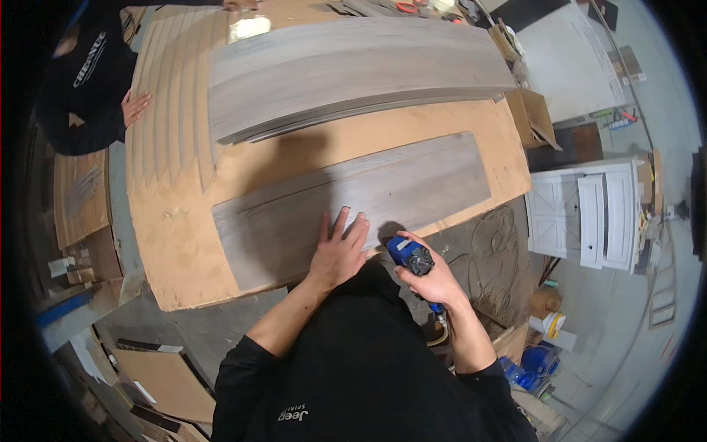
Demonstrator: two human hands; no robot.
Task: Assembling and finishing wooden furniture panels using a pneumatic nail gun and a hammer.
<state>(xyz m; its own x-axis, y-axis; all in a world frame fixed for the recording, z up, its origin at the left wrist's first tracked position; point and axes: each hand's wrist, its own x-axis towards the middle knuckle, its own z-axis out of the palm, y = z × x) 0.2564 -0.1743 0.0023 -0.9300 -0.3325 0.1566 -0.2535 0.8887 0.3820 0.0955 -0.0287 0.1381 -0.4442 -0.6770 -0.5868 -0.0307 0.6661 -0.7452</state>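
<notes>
- Grey board [434,184]: flat along the bench's [177,243] near edge, probably for easy reach.
- Left hand [340,254]: fingers spread, pressed on the board, seemingly steadying it, gripping nothing.
- Right hand [436,276]: fingers wrapped around a blue power tool [411,254] at the board's near edge.
- Stacked boards [353,59] take up the far side; pale strips [166,88], with a co-worker's hand [135,107] on them, limit space leftward.
- White cabinet [545,210] stands right.

co-worker [90,96] cropped, blue tool [402,250] partly hidden
</notes>
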